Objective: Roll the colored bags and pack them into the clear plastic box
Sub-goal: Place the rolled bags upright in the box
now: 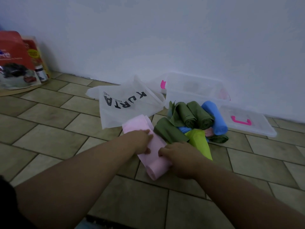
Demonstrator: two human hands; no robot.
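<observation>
Head view is showing 2 hands rolling the pink bag [156, 167] on the near floor: left hand [142, 142] and right hand [179, 157] are each curling a grip round it. Finished rolls [198, 119] are waiting just beyond; the clear plastic box [194, 90], far right, is seemingly holding none yet.

Red printed packet [15, 58] upper left cut by frame edge, lettering blurred, small jar [41, 74] beside it w/ label unreadable, small print on white bag [125, 103] too tiny to read, clear plastic box [194, 90] contents hazy, pink bag [156, 151] partly hidden under left hand [142, 141] & right hand [179, 156]
</observation>
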